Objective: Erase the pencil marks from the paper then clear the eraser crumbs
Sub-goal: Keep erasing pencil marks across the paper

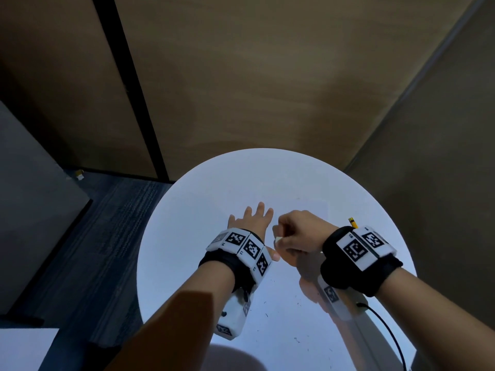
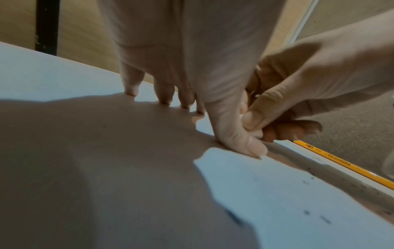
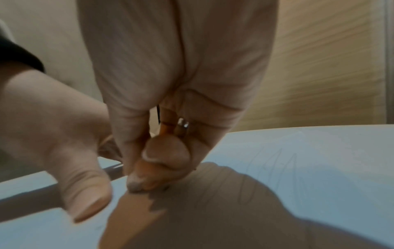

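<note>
My left hand (image 1: 251, 222) lies flat with fingers spread, pressing down on the white paper (image 3: 319, 151) on the round white table (image 1: 192, 210). Just to its right, my right hand (image 1: 294, 234) is curled and pinches a small white eraser (image 1: 278, 239), whose tip touches the sheet beside the left thumb (image 2: 245, 143). In the left wrist view the eraser (image 2: 253, 130) shows between the right fingertips. Faint zigzag pencil marks (image 3: 277, 173) run across the paper to the right of the eraser. Dark eraser crumbs (image 1: 296, 339) are scattered nearer to me; the crumbs (image 2: 315, 215) also show in the left wrist view.
A yellow pencil (image 1: 353, 223) lies on the table beyond my right wrist, seen as the pencil (image 2: 341, 162) near the table's edge. A black cable (image 1: 388, 330) trails from the right wrist camera. Wooden wall panels stand behind the table, dark carpet to the left.
</note>
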Tool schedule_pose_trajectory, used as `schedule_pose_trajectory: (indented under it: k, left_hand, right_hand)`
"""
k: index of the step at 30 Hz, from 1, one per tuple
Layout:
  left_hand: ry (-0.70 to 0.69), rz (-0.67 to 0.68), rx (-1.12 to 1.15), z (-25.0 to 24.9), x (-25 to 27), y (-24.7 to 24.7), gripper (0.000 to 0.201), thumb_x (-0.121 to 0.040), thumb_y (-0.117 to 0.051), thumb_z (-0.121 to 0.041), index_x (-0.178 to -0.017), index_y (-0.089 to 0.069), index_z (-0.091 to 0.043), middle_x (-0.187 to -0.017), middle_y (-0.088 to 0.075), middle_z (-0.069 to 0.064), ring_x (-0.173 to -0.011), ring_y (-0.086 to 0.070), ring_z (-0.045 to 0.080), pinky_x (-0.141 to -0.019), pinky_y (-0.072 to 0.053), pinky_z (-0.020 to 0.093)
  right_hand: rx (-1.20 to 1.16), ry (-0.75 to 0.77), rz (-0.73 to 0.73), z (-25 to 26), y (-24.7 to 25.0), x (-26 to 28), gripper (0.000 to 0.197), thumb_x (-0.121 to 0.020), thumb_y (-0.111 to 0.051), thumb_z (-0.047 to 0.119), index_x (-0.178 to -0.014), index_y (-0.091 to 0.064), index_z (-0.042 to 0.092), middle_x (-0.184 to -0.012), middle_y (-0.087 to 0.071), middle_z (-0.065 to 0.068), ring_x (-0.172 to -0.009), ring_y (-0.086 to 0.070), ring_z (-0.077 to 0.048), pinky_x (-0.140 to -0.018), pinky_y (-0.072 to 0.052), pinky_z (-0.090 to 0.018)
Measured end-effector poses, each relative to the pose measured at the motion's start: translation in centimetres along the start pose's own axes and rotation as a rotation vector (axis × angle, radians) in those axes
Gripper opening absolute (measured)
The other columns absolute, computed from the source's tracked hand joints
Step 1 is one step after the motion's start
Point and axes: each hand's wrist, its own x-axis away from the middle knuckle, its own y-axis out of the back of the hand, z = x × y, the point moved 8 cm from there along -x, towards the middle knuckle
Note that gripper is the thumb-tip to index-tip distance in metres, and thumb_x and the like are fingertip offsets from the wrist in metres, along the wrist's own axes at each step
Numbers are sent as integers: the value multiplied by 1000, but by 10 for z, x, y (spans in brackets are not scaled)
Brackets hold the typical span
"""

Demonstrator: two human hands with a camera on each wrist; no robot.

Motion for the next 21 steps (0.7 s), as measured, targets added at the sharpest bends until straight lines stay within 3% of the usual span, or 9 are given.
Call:
schedule_pose_trajectory:
  k: [3, 6, 8, 12, 17, 19, 21]
  left_hand:
    - [2, -1, 1, 0, 0, 1, 106, -82, -68, -47, -151, 8, -22, -158, 15, 2, -146, 5, 28, -113, -9, 55]
    - [3, -8, -8, 0, 1, 1, 105, -82, -67, -48, -151, 8, -21, -158, 15, 3, -146, 5, 28, -114, -9, 55]
    - [6, -4, -10, 0, 1, 1, 105, -82, -68, -46, -151, 7, -21, -158, 15, 3, -146, 5, 28, -114, -9, 55]
    - [8, -10, -15, 0, 0, 1, 107, -81, -70, -47, -151, 6, -21, -159, 15, 3, -146, 4, 29, -113, -9, 55]
    - [5, -53, 49, 2, -1, 2, 107, -78, -73, -45, -152, 2, -23, -159, 12, 1, -147, 3, 27, -113, -8, 55]
    - [13, -44, 56, 3, -3, 1, 107, -78, -73, -43, -152, 3, -23, -159, 13, 0, -147, 4, 27, -114, -7, 55]
    - [17, -40, 21, 3, -3, 1, 108, -79, -72, -44, -152, 5, -21, -159, 13, 1, -147, 3, 27, -114, -8, 54]
  right_hand:
    - [-43, -19, -31, -1, 8, -6, 26, -83, -66, 18, -64, -48, 19, -62, -51, 9, -55, -48, -1, -52, -34, -16]
    - [-65, -46, -209, -4, 18, -8, 30, -85, -64, 19, -63, -43, 22, -68, -47, 10, -68, -47, -10, -52, -29, -13]
    - [-103, -51, -174, -7, 8, -2, 27, -84, -64, 18, -65, -45, 22, -68, -50, 9, -71, -50, -12, -53, -32, -14]
    - [-77, -38, 23, -3, -6, 7, 20, -83, -65, 17, -69, -52, 17, -64, -55, 9, -59, -52, -4, -53, -37, -15]
    - [-72, -71, -213, 3, 14, -15, 29, -84, -62, 17, -63, -42, 19, -67, -46, 7, -73, -48, -16, -51, -29, -15]
    - [-74, -57, -199, 4, 7, -11, 31, -85, -60, 15, -62, -39, 21, -66, -44, 8, -72, -47, -16, -49, -27, -13]
    - [-65, -48, -78, 1, -5, -1, 27, -84, -62, 17, -65, -44, 21, -66, -47, 11, -67, -48, -11, -50, -29, -12]
